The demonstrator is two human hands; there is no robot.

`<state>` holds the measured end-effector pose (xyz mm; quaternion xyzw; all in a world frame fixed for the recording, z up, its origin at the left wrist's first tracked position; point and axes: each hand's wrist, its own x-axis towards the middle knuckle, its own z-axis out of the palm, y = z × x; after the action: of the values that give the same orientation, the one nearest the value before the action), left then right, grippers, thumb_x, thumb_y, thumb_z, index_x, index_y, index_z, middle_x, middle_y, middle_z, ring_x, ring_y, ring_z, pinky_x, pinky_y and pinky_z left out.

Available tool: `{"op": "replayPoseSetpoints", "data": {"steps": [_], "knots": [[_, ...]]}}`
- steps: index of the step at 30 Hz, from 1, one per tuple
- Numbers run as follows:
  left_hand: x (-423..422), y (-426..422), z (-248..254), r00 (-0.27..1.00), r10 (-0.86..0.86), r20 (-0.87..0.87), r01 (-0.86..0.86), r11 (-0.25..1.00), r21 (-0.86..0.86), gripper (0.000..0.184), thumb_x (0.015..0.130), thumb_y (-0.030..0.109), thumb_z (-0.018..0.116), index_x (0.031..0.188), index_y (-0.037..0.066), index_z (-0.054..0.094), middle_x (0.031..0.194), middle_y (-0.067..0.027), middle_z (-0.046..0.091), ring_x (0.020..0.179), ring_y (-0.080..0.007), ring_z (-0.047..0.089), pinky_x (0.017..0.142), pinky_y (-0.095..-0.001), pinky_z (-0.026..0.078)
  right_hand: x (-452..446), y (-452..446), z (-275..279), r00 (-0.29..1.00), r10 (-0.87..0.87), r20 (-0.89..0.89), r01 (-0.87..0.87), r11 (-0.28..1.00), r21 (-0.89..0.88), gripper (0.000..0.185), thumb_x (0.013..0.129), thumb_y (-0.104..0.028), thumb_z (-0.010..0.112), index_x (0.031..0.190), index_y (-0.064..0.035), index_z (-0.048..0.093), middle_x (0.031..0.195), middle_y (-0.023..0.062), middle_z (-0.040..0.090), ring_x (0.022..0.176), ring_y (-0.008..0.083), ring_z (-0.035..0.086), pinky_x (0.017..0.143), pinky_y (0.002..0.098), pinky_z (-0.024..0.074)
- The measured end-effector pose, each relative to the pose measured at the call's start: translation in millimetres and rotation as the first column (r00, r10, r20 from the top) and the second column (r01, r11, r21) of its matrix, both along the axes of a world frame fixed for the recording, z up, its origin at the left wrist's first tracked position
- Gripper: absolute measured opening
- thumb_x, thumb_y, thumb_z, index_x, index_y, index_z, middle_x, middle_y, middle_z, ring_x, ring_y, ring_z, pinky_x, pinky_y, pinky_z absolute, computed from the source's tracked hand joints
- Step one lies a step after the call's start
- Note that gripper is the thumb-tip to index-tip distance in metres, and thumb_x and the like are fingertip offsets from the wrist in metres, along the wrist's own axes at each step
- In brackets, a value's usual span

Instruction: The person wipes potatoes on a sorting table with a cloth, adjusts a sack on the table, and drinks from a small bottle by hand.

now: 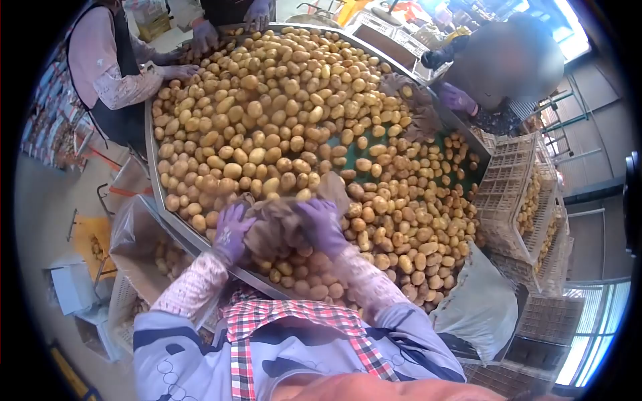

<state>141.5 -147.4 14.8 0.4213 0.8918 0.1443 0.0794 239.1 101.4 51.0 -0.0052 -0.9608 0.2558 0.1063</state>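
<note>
Person at a metal-rimmed tabletop (179, 227) heaped with potatoes (267, 120), seen from the head. A bunched brown cloth (277, 230), taken here as the landmark, lies over the potatoes near the wearer's edge of the tabletop. The left hand (231, 232), in a purple glove, is closed on the left side of the cloth; the right hand (323, 226), gloved alike, is closed on its right side, so that the cloth is bunched between them. Potatoes surround the cloth, piled densely beyond it and more thinly to its far right, where green surface shows through. A second brown cloth (422, 120) lies far to the right of the first. Nearer the wearer, to the right of the landmark cloth, is a pale sack (481, 307); beyond the sack stand stacked crates (505, 194). Three other people are at the tabletop: one (100, 67) far left of the cloth, one (231, 10) directly beyond it, and one (495, 67) far right.
</note>
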Motion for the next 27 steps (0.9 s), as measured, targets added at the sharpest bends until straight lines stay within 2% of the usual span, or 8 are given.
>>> {"op": "replayPoseSetpoints", "data": {"steps": [2, 4, 6, 10, 13, 18, 19, 27], "knots": [[23, -16, 20, 0.998, 0.012, 0.06, -0.012, 1.0, -0.003, 0.047, 0.074, 0.021, 0.058, 0.121, 0.02, 0.06, 0.135, -0.0248, 0.042, 0.127, -0.0422, 0.036, 0.108, -0.0516, 0.021, 41, 0, 7, 0.999, 0.023, -0.027, -0.023, 1.0, -0.003, 0.04, 0.075, -0.016, 0.06, 0.115, -0.0145, 0.058, 0.107, 0.012, 0.055, 0.102, 0.0308, 0.054, 0.087, 0.0437, 0.0412], [49, -14, 19, 0.996, 0.004, 0.093, 0.022, 0.96, -0.278, 0.052, 0.078, 0.025, 0.055, 0.13, 0.024, 0.052, 0.14, -0.0244, 0.036, 0.13, -0.0444, 0.032, 0.109, -0.0532, 0.018, 74, -7, 10, 0.999, -0.022, -0.025, 0.025, 0.995, 0.102, 0.042, 0.077, -0.015, 0.058, 0.118, -0.0121, 0.057, 0.116, 0.0169, 0.054, 0.109, 0.0353, 0.051, 0.093, 0.0464, 0.04], [55, -8, -9, 0.993, -0.018, 0.116, 0.061, 0.927, -0.371, 0.053, 0.083, 0.027, 0.049, 0.135, 0.019, 0.045, 0.142, -0.0252, 0.032, 0.133, -0.044, 0.028, 0.11, -0.0536, 0.016, 95, -23, -34, 0.976, -0.114, 0.186, 0.032, 0.919, 0.392, 0.043, 0.085, -0.018, 0.047, 0.127, -0.0137, 0.052, 0.131, 0.0209, 0.045, 0.121, 0.041, 0.043, 0.099, 0.0559, 0.0339], [-9, 52, -17, 0.986, -0.034, -0.163, 0.008, 0.987, -0.16, 0.047, 0.084, 0.02, 0.046, 0.129, 0.004, 0.046, 0.138, -0.0253, 0.036, 0.13, -0.0428, 0.032, 0.11, -0.0539, 0.018, 51, -8, -78, 0.985, -0.122, 0.121, 0.047, 0.867, 0.496, 0.046, 0.082, -0.026, 0.051, 0.126, -0.0141, 0.048, 0.133, 0.0203, 0.041, 0.124, 0.0436, 0.037, 0.096, 0.0652, 0.0265], [-74, 93, -54, 0.944, 0.026, -0.33, -0.096, 0.975, -0.198, 0.053, 0.085, 0.017, 0.047, 0.138, 0.011, 0.04, 0.137, -0.023, 0.039, 0.127, -0.0393, 0.038, 0.109, -0.0523, 0.019, -48, 29, -71, 0.959, -0.279, -0.044, 0.268, 0.847, 0.459, 0.052, 0.081, -0.025, 0.052, 0.131, -0.0141, 0.045, 0.136, 0.0212, 0.037, 0.128, 0.0409, 0.033, 0.1, 0.0616, 0.0244], [-190, 156, -57, 0.919, 0.371, -0.133, -0.394, 0.881, -0.262, 0.071, 0.085, 0.017, 0.054, 0.147, 0.015, 0.02, 0.142, -0.0211, 0.035, 0.132, -0.0347, 0.035, 0.109, -0.0479, 0.023, -212, 132, -80, 0.866, -0.497, -0.062, 0.478, 0.783, 0.397, 0.057, 0.084, -0.032, 0.054, 0.137, -0.0157, 0.04, 0.143, 0.0223, 0.032, 0.134, 0.0393, 0.028, 0.106, 0.0546, 0.0233], [-206, 159, -42, 0.894, 0.449, 0.018, -0.438, 0.88, -0.183, 0.07, 0.085, 0.013, 0.054, 0.147, 0.016, 0.021, 0.145, -0.0208, 0.031, 0.134, -0.0341, 0.032, 0.11, -0.0464, 0.023, -243, 153, -100, 0.805, -0.588, -0.081, 0.567, 0.72, 0.4, 0.058, 0.085, -0.033, 0.054, 0.138, -0.0162, 0.038, 0.144, 0.0222, 0.032, 0.134, 0.0393, 0.028, 0.106, 0.0541, 0.0239], [-280, 168, -86, 0.833, 0.553, 0.031, -0.553, 0.833, 0.009, 0.052, 0.092, 0.008, 0.037, 0.142, 0.021, 0.034, 0.15, -0.0205, 0.025, 0.139, -0.0364, 0.023, 0.112, -0.0459, 0.018, -286, 156, -82, 0.79, -0.601, -0.119, 0.602, 0.723, 0.339, 0.041, 0.092, -0.024, 0.041, 0.133, -0.022, 0.046, 0.145, 0.019, 0.031, 0.133, 0.0398, 0.027, 0.104, 0.0558, 0.0231]]}}
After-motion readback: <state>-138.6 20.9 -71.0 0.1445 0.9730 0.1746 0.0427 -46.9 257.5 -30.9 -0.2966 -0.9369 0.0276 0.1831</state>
